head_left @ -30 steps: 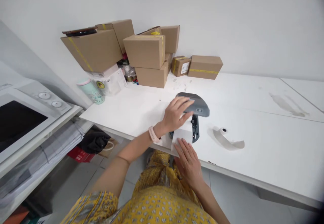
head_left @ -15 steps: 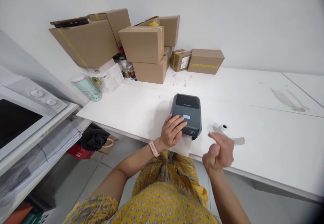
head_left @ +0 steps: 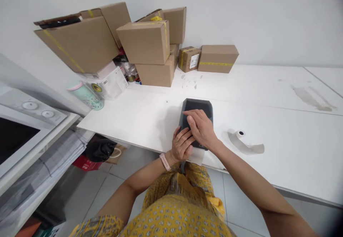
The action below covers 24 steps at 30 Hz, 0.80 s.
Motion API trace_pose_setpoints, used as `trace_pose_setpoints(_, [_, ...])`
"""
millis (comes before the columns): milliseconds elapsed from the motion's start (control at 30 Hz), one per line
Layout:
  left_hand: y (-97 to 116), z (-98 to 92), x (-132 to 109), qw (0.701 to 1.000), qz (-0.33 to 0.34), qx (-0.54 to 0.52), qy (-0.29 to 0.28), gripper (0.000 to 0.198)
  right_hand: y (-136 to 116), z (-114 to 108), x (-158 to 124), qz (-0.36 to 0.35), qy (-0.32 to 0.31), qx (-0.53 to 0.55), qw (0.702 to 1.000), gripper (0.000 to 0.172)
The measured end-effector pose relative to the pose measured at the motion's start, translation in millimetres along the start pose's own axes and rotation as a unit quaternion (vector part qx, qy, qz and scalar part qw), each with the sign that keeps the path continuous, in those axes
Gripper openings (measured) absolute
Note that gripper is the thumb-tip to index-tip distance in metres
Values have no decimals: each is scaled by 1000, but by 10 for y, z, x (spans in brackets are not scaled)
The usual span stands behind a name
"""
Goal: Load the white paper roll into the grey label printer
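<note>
A dark grey label printer (head_left: pixel 189 105) stands near the front edge of the white table. My left hand (head_left: pixel 182 145) rests against its front left side, fingers stretched over the top. Across the printer's lid lies my right hand (head_left: pixel 200 125), its fingers extended to the left and holding nothing that I can see; it covers most of the top. White paper (head_left: pixel 198 156) sticks out of the printer's front and overhangs the table edge. To the right lies a partly unrolled paper roll (head_left: pixel 240 134) with its loose end curling.
Cardboard boxes (head_left: pixel 144 44) are stacked at the back left, with a smaller taped box (head_left: pixel 189 59) and a long box (head_left: pixel 218 58) by the wall. A mint tumbler (head_left: pixel 87 96) leans beside a white box (head_left: pixel 112 85). A microwave (head_left: pixel 26 119) sits at the far left.
My right hand has moved left from beside the printer onto its top. My left hand stays at the printer's front left. The view has shifted slightly.
</note>
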<state>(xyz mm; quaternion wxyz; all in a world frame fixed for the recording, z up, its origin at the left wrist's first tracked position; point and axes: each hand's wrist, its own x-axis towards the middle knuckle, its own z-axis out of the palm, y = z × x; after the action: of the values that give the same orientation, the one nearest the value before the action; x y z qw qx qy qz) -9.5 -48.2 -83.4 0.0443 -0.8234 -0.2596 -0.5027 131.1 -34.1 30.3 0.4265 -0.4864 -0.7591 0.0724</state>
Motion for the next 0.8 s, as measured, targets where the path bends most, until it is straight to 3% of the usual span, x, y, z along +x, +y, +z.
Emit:
trace_pose_setpoints(133, [12,31,-37,999,-26,6,-25,45,88,-16,20,71,-25,101,992,43])
trace_pose_setpoints(267, [48,57,-82,999,-43,-2,-15,44,189,7,26,153,-12,229,961,45])
trace_pose_setpoints(500, [104,50,-21,998,-55,-1,-2,42,228,36,39,178,16,286,941,46])
trace_pose_setpoints(633, [159,-90,80,998,-58,-28,-28,39,242,-18,-29,204,70,353,911,41])
trace_pose_setpoints(733, [322,-324,13,987,-137,-82,-27,36,200,-67,-262,200,111,289,930,36])
trace_pose_setpoints(800, [486,-486,-113,957,-263,-124,15,30,162,-66,-481,173,126,190,958,34])
